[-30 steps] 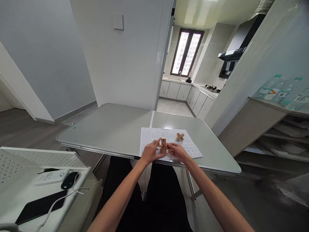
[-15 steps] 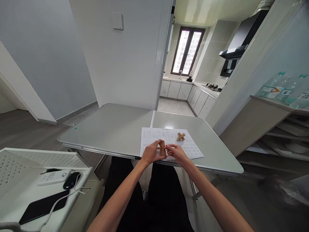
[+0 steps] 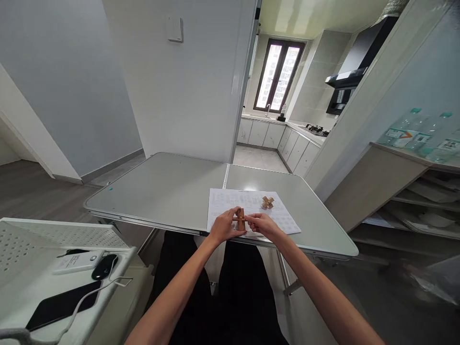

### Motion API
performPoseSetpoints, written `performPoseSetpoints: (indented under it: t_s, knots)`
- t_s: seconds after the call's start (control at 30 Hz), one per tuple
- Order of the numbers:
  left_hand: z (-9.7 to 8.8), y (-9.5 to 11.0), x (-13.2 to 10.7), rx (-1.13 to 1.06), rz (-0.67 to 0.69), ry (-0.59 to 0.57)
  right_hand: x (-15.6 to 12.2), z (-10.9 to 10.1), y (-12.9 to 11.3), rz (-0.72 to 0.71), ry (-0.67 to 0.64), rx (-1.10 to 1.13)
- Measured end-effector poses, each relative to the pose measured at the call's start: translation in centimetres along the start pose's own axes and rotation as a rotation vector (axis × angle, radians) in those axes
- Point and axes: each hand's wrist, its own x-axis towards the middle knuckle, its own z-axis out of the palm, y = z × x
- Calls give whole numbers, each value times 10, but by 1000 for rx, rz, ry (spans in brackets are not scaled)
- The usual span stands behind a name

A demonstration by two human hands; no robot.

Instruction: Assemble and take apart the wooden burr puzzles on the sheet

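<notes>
Both hands meet over a printed sheet of paper [image 3: 283, 218] at the near edge of a grey folding table [image 3: 172, 191]. My left hand [image 3: 224, 226] pinches a small upright wooden puzzle piece [image 3: 241, 218]. My right hand [image 3: 264, 224] grips a thin wooden bar that crosses that piece, so the two form a cross. Farther back on the sheet lies an assembled wooden burr puzzle [image 3: 267, 202], untouched.
A white perforated cart [image 3: 36, 239] at the lower left carries a power bank [image 3: 77, 261], a black mouse [image 3: 103, 267], a dark phone [image 3: 59, 306] and a white cable. Shelves with water bottles [image 3: 413, 132] stand to the right. A kitchen doorway lies beyond the table.
The wooden piece between my hands went from a single upright block to a cross shape with a bar through it. The hands stayed over the paper, shifting slightly.
</notes>
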Motion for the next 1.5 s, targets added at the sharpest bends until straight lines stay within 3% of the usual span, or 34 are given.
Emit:
performPoseSetpoints:
  t_s: [0.43,0.8,0.97,1.13,1.27,1.4,1.5]
  knots:
    - [4,-3,1,-52,2,31,8,3,7,16,30,32]
    - [3,-2,0,-160,-34,58,-1,10,-10,-31,30,-37]
    - [-4,8,2,-195,-49,77,-17,20,-22,-131,30,-138]
    - [-30,31,12,-213,-50,99,-45,25,-46,-327,-18,-291]
    - [-61,64,13,-277,-31,67,-83,29,-80,-471,-24,-427]
    - [-86,107,-4,-496,-86,1,-132,43,-112,-776,-21,-817]
    - [-98,138,-24,-687,-137,31,-164,56,-122,-910,37,-887]
